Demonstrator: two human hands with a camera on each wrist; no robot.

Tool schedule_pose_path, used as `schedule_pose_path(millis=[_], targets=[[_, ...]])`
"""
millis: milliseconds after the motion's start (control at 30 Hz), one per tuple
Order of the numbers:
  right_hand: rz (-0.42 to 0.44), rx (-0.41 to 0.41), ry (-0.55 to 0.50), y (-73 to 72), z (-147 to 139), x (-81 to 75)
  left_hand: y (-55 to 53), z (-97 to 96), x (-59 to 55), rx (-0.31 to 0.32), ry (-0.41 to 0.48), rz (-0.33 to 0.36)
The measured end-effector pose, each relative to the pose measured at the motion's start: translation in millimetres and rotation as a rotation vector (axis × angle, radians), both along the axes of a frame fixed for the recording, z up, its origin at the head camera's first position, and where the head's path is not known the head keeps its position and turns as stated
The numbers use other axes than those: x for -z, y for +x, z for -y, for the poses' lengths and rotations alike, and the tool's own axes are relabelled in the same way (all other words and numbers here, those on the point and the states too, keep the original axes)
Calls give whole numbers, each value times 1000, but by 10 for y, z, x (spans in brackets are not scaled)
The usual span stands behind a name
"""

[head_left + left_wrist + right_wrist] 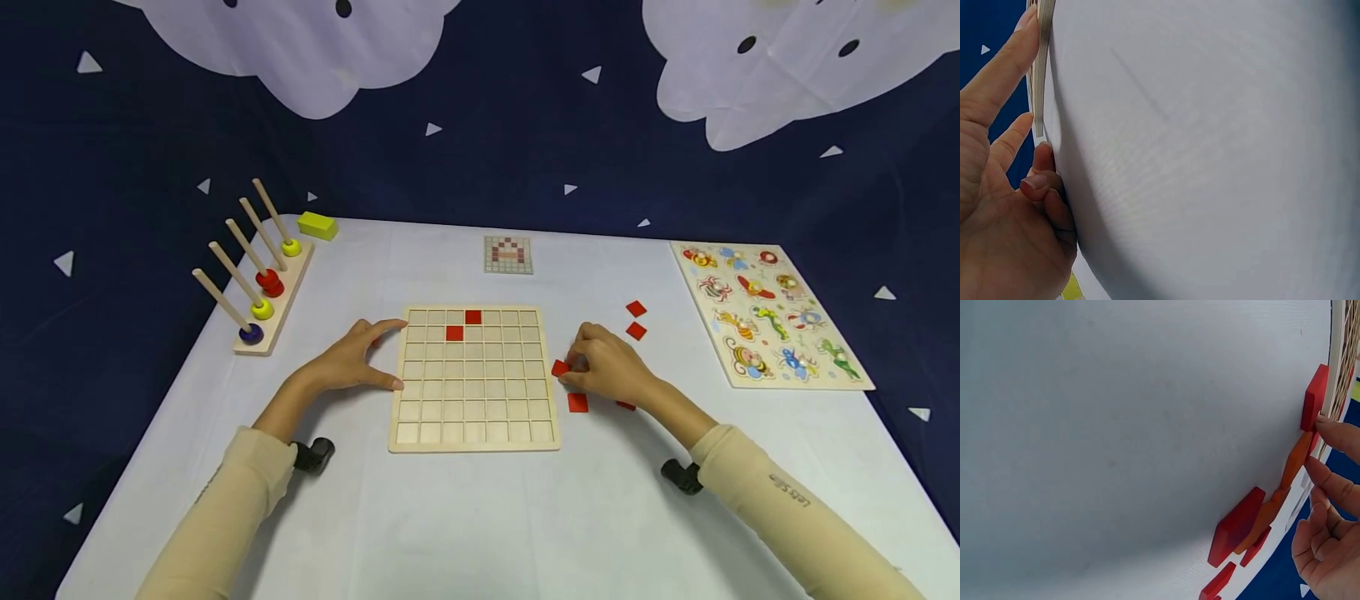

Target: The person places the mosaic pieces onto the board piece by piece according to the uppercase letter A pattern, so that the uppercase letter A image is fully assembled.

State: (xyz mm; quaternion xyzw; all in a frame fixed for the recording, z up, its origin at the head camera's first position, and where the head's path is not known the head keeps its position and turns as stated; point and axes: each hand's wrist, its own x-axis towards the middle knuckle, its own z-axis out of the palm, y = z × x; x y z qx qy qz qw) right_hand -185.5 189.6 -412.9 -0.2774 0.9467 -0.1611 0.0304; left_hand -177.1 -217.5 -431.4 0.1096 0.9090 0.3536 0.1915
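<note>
At three o'clock beside the board [453, 389], head view, the right hand [611, 367] pinches a tile [559, 367]; the left hand [341, 358] spreads thumb and forefinger against nine o'clock. Left wrist: other fingers bent. Right wrist: tile probably light, stiff, slick; best gripped by opposite edges.

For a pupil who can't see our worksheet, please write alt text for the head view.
A person's right hand pinches a red tile beside a grid board holding two red squares, and the left hand touches the board's left edge. The table holds loose tiles, a ringed peg toy, a yellow block, a pattern card and a picture board.
</note>
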Motion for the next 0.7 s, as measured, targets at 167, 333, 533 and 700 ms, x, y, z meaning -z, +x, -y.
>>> schedule_pose_path(millis=[167,333,533,700], targets=[[-44,-22,-3,13,-12,17,1,-5,-5,0,2,2],[-88,-21,-13,4,-26,0,7,-3,-1,1,3,3],[-95,-10,-28,-36,9,-40,-2,5,11,1,2,1],[-75,-15,-50,-62,87,-44,-14,11,10,1,12,-4]])
